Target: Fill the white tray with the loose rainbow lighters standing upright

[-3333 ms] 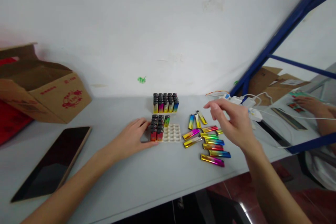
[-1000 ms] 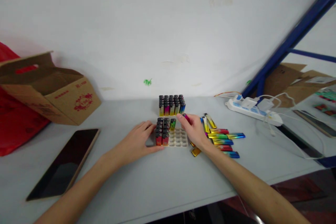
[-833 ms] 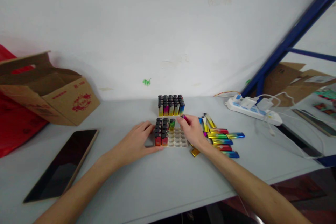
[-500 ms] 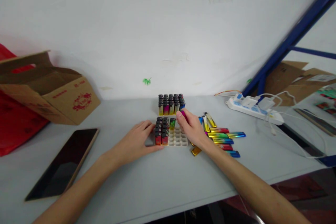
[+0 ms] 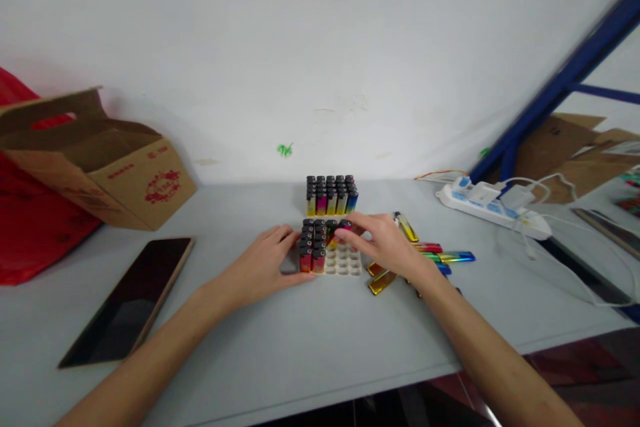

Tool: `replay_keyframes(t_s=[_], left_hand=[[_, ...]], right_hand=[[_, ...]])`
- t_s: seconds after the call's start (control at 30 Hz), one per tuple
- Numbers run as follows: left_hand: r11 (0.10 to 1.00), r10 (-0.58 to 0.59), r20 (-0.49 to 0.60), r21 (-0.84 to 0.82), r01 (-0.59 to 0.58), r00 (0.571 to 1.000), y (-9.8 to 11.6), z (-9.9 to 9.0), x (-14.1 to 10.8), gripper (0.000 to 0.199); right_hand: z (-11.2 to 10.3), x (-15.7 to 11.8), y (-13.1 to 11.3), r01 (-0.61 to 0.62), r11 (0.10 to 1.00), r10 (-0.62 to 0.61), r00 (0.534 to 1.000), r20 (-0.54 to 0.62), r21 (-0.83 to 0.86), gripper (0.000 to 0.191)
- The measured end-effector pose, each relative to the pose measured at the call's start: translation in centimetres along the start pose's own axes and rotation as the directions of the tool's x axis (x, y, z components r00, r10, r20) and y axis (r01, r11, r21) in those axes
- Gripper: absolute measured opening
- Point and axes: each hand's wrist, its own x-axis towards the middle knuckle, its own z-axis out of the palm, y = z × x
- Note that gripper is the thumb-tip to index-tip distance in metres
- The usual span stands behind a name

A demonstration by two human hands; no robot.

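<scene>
A pale tray point(image 5: 344, 267) with round-cornered slots lies flat in front of me. Black-topped lighters point(image 5: 312, 255) stand upright in its two left columns, and another stands at the back of the third column. My left hand point(image 5: 265, 263) curls about the tray's left side, thumb at the front edge and fingers against the side. Between the thumb and fingers of my right hand point(image 5: 389, 244) is a magenta lighter point(image 5: 345, 224), upright at the tray's back row. The hand partly hides it. Loose shiny lighters point(image 5: 383, 281) lie in a pile under and beside my right hand.
Behind the tray stands a full block of upright lighters point(image 5: 332, 197). At left are a dark tablet point(image 5: 130, 297), an open cardboard box point(image 5: 145, 180) and a red bag point(image 5: 35, 240). A white power strip point(image 5: 493, 215) with cables lies at right, near a blue metal frame point(image 5: 565, 83).
My right hand has brought the magenta lighter down to the tray's back row, beside the lighter in the third column. My left hand stays at the tray's side. The view has shifted slightly.
</scene>
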Motion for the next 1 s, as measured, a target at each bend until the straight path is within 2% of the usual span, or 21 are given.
replay_keyframes(t_s=[0.1,0.27,0.37,0.47,0.6,0.73,0.8,0.87,0.93,1.0], left_hand=[[1.0,0.003,-0.009,0.0,-0.003,1.0,0.1,0.0,0.0,0.061],[1.0,-0.002,0.015,0.011,0.002,1.0,0.4,-0.4,0.0,0.058],[1.0,-0.005,0.003,0.013,0.005,1.0,0.4,-0.3,0.1,0.059],[1.0,-0.006,0.003,0.01,0.006,1.0,0.3,-0.3,0.1,0.059],[1.0,0.004,-0.002,-0.001,-0.004,1.0,0.2,-0.3,0.1,0.057],[1.0,0.004,-0.009,0.008,-0.004,1.0,0.2,-0.3,0.1,0.056],[1.0,0.003,-0.009,0.018,-0.003,1.0,0.1,-0.2,0.1,0.057],[1.0,0.0,-0.009,0.027,0.0,1.0,0.0,-0.1,0.1,0.058],[0.999,-0.003,-0.01,0.035,0.003,1.0,0.0,-0.1,0.2,0.059],[0.999,-0.001,-0.009,0.045,0.002,1.0,0.0,0.0,0.2,0.057]], right_hand=[[0.0,0.1,0.1,-0.006,0.999,0.01,0.996,0.09,-0.046,0.041],[0.0,0.1,0.2,0.062,0.974,-0.048,0.996,0.07,-0.219,0.035],[0.2,0.2,0.3,0.07,0.967,-0.047,0.994,0.095,-0.246,0.031],[0.8,0.3,0.0,0.035,0.959,-0.001,0.993,0.119,-0.281,0.031],[1.3,0.2,-0.9,-0.059,0.917,0.097,0.992,0.077,-0.395,0.044],[0.1,0.1,-0.5,-0.081,0.935,0.116,0.99,0.08,-0.344,0.048],[-1.2,-0.1,0.7,-0.154,0.927,0.164,0.986,0.0,-0.343,0.047],[-2.7,-0.3,2.6,-0.288,0.874,0.254,0.957,-0.136,-0.391,0.047],[-4.1,-0.8,4.8,-0.427,0.79,0.365,0.904,-0.222,-0.439,0.033],[-4.9,-1.5,6.9,-0.548,0.694,0.491,0.835,-0.251,-0.467,0.026]])
